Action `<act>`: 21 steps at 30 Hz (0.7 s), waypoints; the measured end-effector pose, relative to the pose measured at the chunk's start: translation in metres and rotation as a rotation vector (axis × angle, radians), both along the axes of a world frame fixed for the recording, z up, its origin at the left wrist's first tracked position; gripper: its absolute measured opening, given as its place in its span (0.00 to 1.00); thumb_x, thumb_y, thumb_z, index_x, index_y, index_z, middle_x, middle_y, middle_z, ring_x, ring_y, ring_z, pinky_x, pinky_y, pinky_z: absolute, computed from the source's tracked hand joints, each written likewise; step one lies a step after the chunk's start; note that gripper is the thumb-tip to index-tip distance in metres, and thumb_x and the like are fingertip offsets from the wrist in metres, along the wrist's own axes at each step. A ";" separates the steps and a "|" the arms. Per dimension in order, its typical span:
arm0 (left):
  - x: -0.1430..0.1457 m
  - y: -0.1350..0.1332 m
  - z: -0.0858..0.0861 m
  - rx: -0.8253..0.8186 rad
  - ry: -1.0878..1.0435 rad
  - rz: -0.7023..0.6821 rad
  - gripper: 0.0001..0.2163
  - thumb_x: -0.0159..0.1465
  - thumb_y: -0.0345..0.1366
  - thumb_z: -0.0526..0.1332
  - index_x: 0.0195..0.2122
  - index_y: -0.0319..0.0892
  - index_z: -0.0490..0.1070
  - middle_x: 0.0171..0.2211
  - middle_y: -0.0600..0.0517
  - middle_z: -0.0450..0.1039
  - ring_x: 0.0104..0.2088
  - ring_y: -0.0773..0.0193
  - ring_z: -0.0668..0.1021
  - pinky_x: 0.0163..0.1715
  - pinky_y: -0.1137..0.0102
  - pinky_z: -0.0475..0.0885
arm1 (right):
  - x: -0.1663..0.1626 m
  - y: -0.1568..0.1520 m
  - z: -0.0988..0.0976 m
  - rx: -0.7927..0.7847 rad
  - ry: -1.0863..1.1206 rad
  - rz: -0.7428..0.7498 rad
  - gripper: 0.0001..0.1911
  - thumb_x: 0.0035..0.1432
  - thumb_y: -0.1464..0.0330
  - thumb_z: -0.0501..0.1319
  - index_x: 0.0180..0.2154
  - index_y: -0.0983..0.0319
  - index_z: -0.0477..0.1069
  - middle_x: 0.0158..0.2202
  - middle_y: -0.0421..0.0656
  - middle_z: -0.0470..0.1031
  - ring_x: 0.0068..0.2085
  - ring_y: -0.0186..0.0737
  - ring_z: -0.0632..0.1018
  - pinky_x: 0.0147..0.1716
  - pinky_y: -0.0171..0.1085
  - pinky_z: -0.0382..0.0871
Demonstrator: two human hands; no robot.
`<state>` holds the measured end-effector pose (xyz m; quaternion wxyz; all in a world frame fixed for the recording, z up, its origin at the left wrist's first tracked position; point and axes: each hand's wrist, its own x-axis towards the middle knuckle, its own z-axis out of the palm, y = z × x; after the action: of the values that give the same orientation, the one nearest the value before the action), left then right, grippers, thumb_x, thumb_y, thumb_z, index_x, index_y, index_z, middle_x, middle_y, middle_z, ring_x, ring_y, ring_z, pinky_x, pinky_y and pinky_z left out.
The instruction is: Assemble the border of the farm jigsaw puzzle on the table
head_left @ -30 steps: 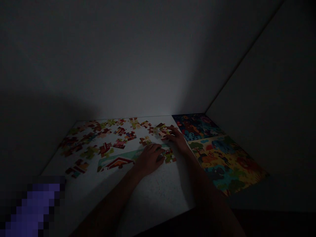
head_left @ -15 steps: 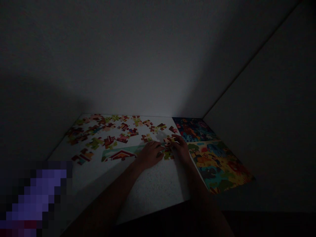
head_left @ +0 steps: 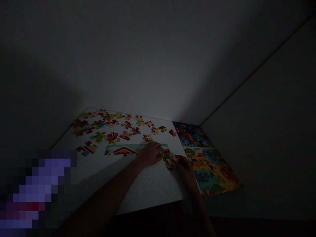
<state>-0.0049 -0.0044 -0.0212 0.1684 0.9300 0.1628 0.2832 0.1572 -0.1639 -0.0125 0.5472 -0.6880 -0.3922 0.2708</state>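
My left hand (head_left: 151, 154) rests palm-down, fingers spread, on a joined strip of jigsaw puzzle (head_left: 122, 150), which shows a red roof against pale green. A green section (head_left: 166, 152) at the strip's right end lies just beyond its fingertips. Between the thumb and fingers of my right hand (head_left: 186, 169) is a red-and-pink puzzle piece (head_left: 171, 162), just below that right end. Dim light leaves it unclear whether this piece touches the strip. Behind my left hand lies a loose green-brown piece (head_left: 147, 137).
Many loose puzzle pieces (head_left: 98, 136) are scattered over the white table (head_left: 145, 187) at the back left. Two finished puzzles, a dark blue one (head_left: 192, 131) and a yellow animal one (head_left: 212, 168), lie at the right. Walls (head_left: 128, 75) stand behind and to the right.
My right hand has moved nearer to me, from behind the strip's right end to below it, with the red-and-pink piece. My left hand stays on the strip. The view has tilted slightly.
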 end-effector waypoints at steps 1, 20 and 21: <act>0.000 0.000 0.000 0.002 0.002 0.001 0.08 0.64 0.34 0.61 0.44 0.44 0.74 0.46 0.47 0.74 0.51 0.56 0.74 0.55 0.58 0.68 | -0.003 -0.004 0.002 -0.016 -0.005 0.006 0.19 0.52 0.56 0.67 0.44 0.58 0.73 0.37 0.43 0.78 0.39 0.48 0.78 0.40 0.46 0.73; -0.001 -0.002 0.009 0.006 0.085 -0.036 0.08 0.66 0.32 0.58 0.45 0.41 0.74 0.48 0.46 0.73 0.51 0.57 0.73 0.55 0.60 0.67 | -0.012 -0.012 -0.005 -0.121 -0.579 0.011 0.15 0.64 0.60 0.56 0.47 0.60 0.73 0.45 0.50 0.76 0.45 0.47 0.77 0.46 0.47 0.72; -0.001 -0.002 0.009 0.006 0.086 -0.036 0.08 0.66 0.33 0.58 0.45 0.42 0.74 0.48 0.46 0.73 0.51 0.58 0.73 0.55 0.60 0.67 | -0.012 -0.012 -0.004 -0.119 -0.614 0.027 0.15 0.64 0.61 0.56 0.47 0.60 0.74 0.44 0.49 0.76 0.45 0.47 0.77 0.45 0.47 0.72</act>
<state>-0.0055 -0.0062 -0.0127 0.1636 0.9445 0.1523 0.2406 0.1451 -0.1760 -0.0163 0.3585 -0.7633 -0.5315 0.0801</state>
